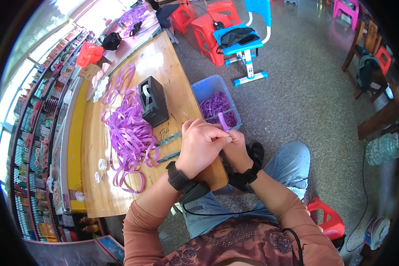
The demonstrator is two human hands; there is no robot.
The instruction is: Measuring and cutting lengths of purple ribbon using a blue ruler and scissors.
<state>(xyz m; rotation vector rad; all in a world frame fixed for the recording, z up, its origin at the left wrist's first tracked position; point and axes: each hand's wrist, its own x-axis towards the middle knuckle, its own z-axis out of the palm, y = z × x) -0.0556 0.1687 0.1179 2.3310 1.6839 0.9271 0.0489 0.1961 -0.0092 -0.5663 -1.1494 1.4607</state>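
Both my hands meet above the table's right edge, around a short purple ribbon whose end sticks up between them. My left hand has thumb and fingertips pinched at the base of the ribbon. Tucked against it, my right hand is closed on the same ribbon, its fingers partly hidden. A heap of purple ribbon loops lies on the wooden table to the left. Beside the heap stands a black tape dispenser. Two dark green strips lie across the tabletop near my left hand.
A blue plastic bin holding more purple ribbons stands beyond my hands, off the table edge. Small clear tape rolls lie at left. Red stools and a blue chair stand farther off. Stocked shelves line the left.
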